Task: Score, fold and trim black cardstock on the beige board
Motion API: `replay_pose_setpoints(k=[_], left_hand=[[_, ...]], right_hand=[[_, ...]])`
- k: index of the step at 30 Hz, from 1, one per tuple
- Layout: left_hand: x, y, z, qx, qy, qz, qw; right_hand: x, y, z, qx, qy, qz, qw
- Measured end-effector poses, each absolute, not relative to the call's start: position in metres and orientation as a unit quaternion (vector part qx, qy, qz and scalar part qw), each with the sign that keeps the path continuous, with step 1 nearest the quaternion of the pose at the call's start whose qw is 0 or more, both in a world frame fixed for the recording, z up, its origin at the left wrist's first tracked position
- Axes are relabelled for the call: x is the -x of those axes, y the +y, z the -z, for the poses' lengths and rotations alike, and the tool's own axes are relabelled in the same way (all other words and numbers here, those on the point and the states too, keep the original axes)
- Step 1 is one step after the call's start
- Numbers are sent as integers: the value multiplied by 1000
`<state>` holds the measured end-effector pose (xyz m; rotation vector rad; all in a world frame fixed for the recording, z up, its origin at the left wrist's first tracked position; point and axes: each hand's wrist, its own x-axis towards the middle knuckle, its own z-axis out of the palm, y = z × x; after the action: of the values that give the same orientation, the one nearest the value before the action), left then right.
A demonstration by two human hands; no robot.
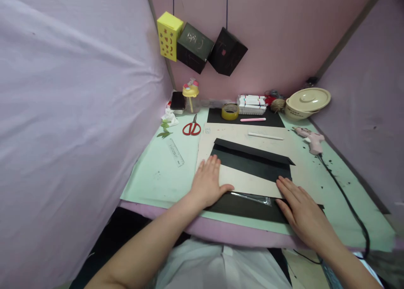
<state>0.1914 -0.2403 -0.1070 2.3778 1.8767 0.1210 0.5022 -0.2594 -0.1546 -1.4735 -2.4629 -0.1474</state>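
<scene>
On the surface (145,179) before us, the sheet (252,161) and, behind it, the pen (265,136) lie on the card (227,133); farther back sit the tape (230,116) and, to its right, the markers (251,105). On our left lies the ruler (176,152), with the scissors (195,129) and cup (191,93) behind; on our right, the glue gun (312,140) before the bowl (296,112)

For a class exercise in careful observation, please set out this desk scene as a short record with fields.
Left hand: palm down, fingertips at the left end of the black paper
Right hand: palm down, fingertips by its right end
Black paper: folded strip along its far edge
Tools: red-handled scissors, clear ruler, pink glue gun
Pens: white, pink
Back wall: yellow box, two black boxes
</scene>
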Motion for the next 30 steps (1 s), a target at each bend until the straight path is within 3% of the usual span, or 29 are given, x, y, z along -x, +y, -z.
replay_pose_setpoints(k=[10,14,19,21,25,30], left_hand=[[-166,-237,90,-749,657,-87,-10],[-198,-217,61,-787,596,-157,-45],[-276,-179,62,-853,507,-121,-15],[-305,-169,75,-860,500,-99,1],[-337,-165,100,-846,530,-53,39],[-336,-169,115,-837,541,-49,59]], right_hand=[[-497,-258,148,496,-851,53,166],[-492,-258,126,493,-835,43,240],[-489,-217,98,491,-810,47,318],[-491,-192,102,510,-808,54,290],[-498,-162,133,530,-834,20,149],[-503,-164,156,541,-830,28,134]])
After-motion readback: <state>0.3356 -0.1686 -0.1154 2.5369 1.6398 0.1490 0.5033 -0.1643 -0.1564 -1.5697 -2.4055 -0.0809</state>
